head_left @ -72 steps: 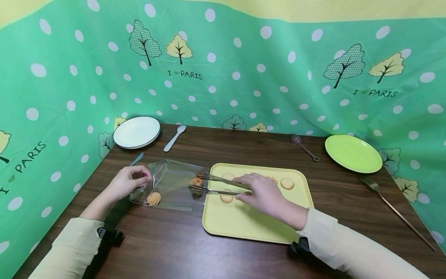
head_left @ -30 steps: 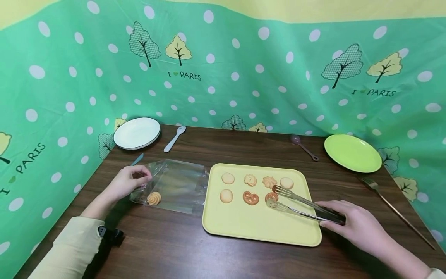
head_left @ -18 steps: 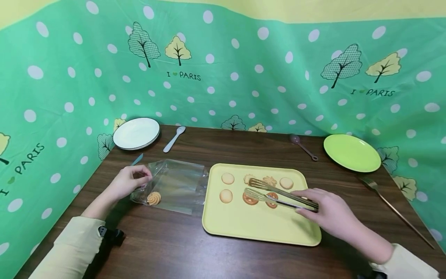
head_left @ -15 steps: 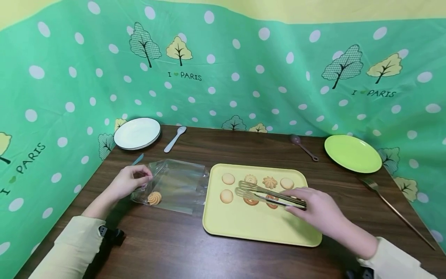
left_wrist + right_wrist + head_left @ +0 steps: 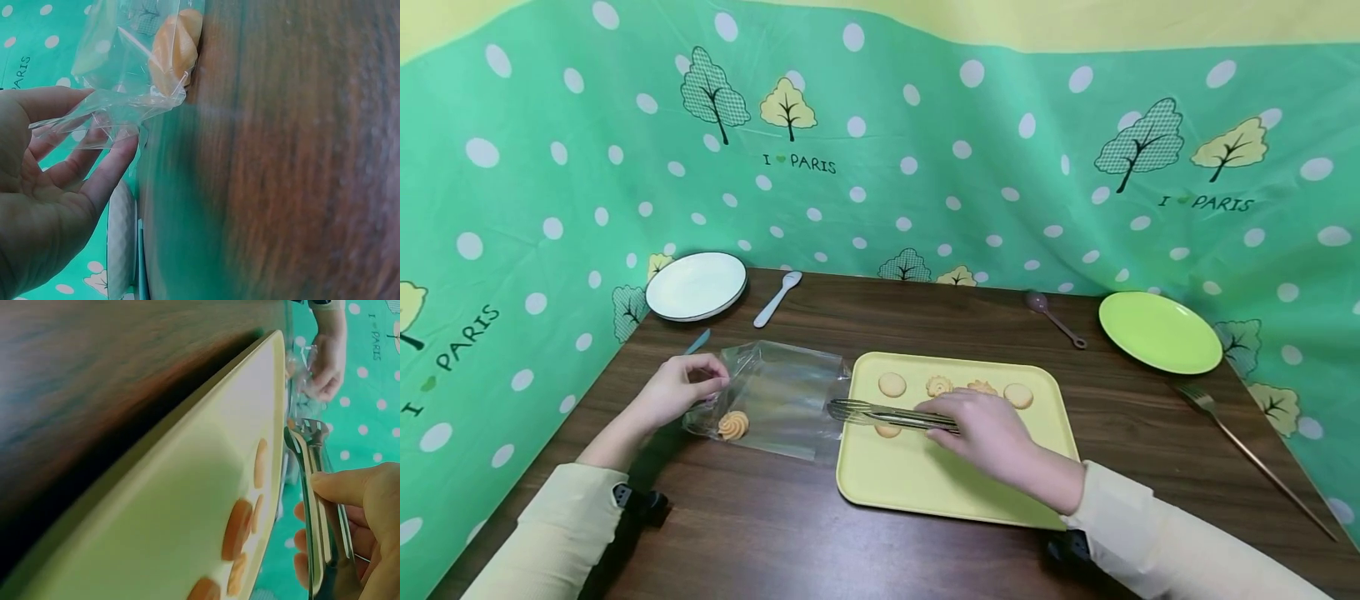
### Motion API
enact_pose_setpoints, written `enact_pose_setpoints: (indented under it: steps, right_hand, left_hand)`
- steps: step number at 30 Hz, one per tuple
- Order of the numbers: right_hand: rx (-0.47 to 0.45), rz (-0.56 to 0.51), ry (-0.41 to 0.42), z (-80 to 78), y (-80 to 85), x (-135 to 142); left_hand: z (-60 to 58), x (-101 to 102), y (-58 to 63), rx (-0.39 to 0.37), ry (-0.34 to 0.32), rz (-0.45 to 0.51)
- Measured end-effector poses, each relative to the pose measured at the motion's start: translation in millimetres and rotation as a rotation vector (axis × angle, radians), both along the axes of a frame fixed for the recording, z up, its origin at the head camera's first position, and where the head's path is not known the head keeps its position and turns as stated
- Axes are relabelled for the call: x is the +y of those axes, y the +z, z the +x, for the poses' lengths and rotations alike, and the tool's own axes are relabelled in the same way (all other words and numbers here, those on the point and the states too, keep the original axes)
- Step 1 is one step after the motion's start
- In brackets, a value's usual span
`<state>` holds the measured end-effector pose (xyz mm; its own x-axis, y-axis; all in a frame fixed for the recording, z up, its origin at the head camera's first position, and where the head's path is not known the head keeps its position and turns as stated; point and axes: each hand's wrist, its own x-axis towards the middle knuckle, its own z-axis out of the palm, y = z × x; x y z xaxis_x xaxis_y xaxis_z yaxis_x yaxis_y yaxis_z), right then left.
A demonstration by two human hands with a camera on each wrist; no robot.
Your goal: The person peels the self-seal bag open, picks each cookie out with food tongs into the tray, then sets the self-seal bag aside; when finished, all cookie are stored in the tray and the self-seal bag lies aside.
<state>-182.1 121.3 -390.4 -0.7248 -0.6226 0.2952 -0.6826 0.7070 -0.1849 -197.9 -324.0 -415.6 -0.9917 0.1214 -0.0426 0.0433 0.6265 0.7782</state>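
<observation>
My left hand point(image 5: 673, 393) pinches the edge of a clear plastic bag point(image 5: 790, 392) that lies on the table. One swirl cookie point(image 5: 733, 425) sits inside the bag, near those fingers; the left wrist view shows this swirl cookie point(image 5: 177, 51) closely. In my right hand point(image 5: 988, 429) is a pair of metal tongs point(image 5: 887, 415). Their arms are close together, with the tips at the bag's mouth, and I see no cookie between them. Beneath the right hand lies a yellow tray point(image 5: 917, 483) with round cookies point(image 5: 892, 384) and flower-shaped ones. Brown pretzel cookies point(image 5: 237, 528) show in the right wrist view.
A white plate point(image 5: 696, 286), a pale spoon point(image 5: 777, 298) and a blue-handled utensil point(image 5: 697, 342) lie at the back left. Toward the right are a purple spoon point(image 5: 1055, 317), a green plate point(image 5: 1161, 332) and a copper-coloured fork point(image 5: 1247, 454). A green curtain point(image 5: 910, 192) stands behind.
My right hand has carried the tongs leftward from over the pretzel cookies to the bag's mouth, and their arms have come closer together. The left hand keeps its place on the bag.
</observation>
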Motion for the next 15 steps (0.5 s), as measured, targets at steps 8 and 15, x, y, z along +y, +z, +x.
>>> enact_pose_setpoints:
  steps: [8, 15]
  right_hand:
    - [-0.015, 0.023, 0.024, -6.9, -1.7, -30]
    - [-0.082, 0.014, 0.048, -15.6, -3.1, -56]
  left_hand:
    - [-0.4, -1, -2.8, -0.012, 0.004, 0.013]
    - [-1.1, 0, -2.1, -0.003, 0.003, 0.002]
